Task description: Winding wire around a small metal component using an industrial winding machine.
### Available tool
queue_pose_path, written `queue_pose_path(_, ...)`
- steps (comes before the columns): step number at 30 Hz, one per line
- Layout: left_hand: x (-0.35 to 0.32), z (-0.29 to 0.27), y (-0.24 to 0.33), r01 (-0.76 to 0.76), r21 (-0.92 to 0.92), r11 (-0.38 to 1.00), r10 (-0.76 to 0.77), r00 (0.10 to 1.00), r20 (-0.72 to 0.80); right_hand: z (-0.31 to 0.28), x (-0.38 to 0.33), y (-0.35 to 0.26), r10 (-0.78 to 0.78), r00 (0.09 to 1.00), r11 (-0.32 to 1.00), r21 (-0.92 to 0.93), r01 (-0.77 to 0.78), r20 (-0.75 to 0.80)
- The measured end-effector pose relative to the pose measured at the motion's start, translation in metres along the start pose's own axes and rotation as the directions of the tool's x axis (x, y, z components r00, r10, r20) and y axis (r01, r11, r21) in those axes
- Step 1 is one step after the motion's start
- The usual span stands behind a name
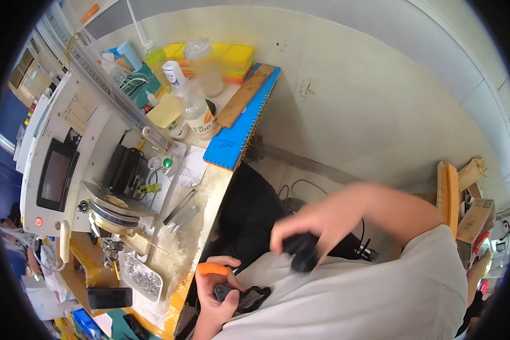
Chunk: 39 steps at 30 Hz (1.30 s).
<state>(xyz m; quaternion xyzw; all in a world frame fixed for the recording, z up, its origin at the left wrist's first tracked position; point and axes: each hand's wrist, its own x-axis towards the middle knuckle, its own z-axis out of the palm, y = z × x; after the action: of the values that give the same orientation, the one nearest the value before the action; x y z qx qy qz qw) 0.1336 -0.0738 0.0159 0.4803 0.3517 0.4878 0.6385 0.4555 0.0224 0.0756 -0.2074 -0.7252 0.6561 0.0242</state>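
My left hand point(216, 300) is at the table's front edge, close to my body. Its fingers are closed round a small dark grey object point(223, 292) with a black strap point(258, 300) looping out to the right. On that hand, by the index finger, is an orange cover or grip point(213, 268); which of the two, I cannot tell. To the right, my right hand point(320, 224) is raised over my lap and smeared by motion. It grips a black rounded object point(301, 252), too blurred to name. A gap separates the hands.
On the worktable are tweezers point(181, 207), a white tray of small metal parts point(143, 276), a machine with a dark screen point(58, 174), a clear bottle point(197, 116) and a blue board point(241, 124). A wall point(368, 96) stands behind; cardboard boxes point(475, 220) are at the right.
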Motion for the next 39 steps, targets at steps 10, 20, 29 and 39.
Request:
queue_pose_path(10,-0.041,-0.026,0.001,0.229,0.220,0.948,-0.221,0.973,-0.060,-0.056,-0.082,0.112,0.647,0.582,0.509,-0.289,-0.811,-0.493)
queue_pose_path(20,-0.155,-0.088,-0.020,0.242,0.177,0.954,-0.138,0.878,-0.458,0.029,-0.031,0.335,0.726,0.651,0.633,0.586,-0.506,-0.223)
queue_pose_path(29,-0.202,-0.102,0.022,0.674,0.349,0.651,-0.243,0.621,-0.745,-0.002,0.113,0.419,0.672,0.729,0.599,0.481,-0.640,0.133)
queue_pose_path(39,-0.365,-0.119,-0.171,0.755,-0.246,0.609,-0.513,0.138,-0.847,0.011,0.253,0.362,0.633,0.704,0.732,0.047,-0.679,0.322)
